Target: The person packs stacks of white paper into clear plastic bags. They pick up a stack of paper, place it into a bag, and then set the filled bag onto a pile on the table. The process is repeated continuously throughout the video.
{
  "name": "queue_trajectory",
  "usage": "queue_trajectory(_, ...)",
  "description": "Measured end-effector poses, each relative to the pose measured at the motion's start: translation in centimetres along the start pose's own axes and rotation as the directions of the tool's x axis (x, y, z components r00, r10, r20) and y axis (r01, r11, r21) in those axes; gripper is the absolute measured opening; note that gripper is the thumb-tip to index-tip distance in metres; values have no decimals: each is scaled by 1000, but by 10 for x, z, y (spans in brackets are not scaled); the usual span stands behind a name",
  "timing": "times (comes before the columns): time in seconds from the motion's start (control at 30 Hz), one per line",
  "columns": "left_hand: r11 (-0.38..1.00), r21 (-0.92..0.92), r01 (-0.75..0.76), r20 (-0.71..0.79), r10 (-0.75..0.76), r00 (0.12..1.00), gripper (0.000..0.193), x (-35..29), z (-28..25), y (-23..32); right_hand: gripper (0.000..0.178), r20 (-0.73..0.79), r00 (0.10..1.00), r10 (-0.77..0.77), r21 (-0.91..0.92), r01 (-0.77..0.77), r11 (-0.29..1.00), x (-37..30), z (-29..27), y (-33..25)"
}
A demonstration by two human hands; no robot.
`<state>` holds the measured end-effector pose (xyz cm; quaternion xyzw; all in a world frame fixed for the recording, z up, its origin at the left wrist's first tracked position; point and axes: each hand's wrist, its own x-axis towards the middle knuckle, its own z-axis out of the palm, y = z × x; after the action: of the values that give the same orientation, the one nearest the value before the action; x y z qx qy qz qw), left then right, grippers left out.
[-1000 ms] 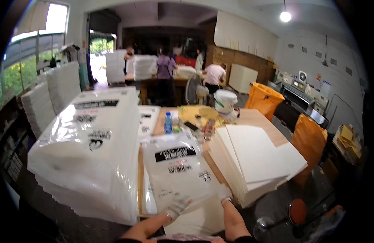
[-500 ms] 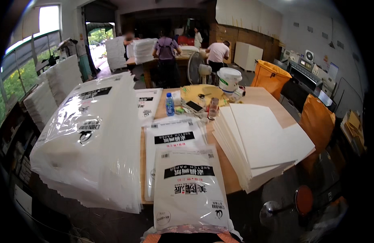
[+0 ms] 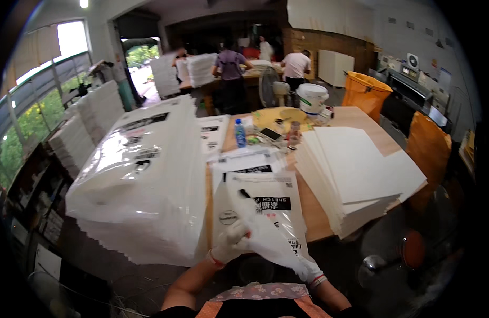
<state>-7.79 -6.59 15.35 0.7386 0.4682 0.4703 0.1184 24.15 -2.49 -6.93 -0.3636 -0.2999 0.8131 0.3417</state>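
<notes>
Both my hands wear white gloves. A clear printed plastic bag of white paper [image 3: 279, 212] tilts up at the table's near edge, its left side bent over. My left hand [image 3: 231, 243] is closed on the bent-over left edge, thumb and fingers pinched together. At the bag's lower right corner is my right hand [image 3: 311, 271], closed on it, with its fingers partly hidden behind the plastic. Beneath and beyond this bag lie more printed bags [image 3: 247, 159] on the table. A tall stack of filled plastic bags [image 3: 133, 196] stands left of my hands.
Loose white sheets [image 3: 350, 164] form a stack on the right of the wooden table [image 3: 355, 117]. Farther back are a blue bottle [image 3: 240, 133], a phone [image 3: 272, 134], a jar [image 3: 294, 133] and a white bucket [image 3: 312, 98]. Orange sacks [image 3: 366, 95] stand beyond; several people work behind.
My gloved hands have come into view gripping the bag. The near bag, flat-faced before, is now bent at its left side. The whole view has shifted, so the scene sits farther right.
</notes>
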Motion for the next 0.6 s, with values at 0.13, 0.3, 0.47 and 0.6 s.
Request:
queue_trajectory(0.13,918,-359,170,19,-175,984,8,24,-84,71,47,256,932,-256,15,261,965,30,136,-53)
queue_trajectory(0.3,902,428,52,-722,307,620,30,-5,-225,81,49,654,657,-374,-604,752,265,62,261,-143)
queue_trajectory(0.47,916,392,86,-918,383,104,27,0,-380,45,32,882,471,16,-152,252,956,64,415,-144)
queue_trajectory(0.6,996,-67,-50,-984,-58,169,39,-76,-463,-27,37,850,522,65,-298,375,878,38,461,-114)
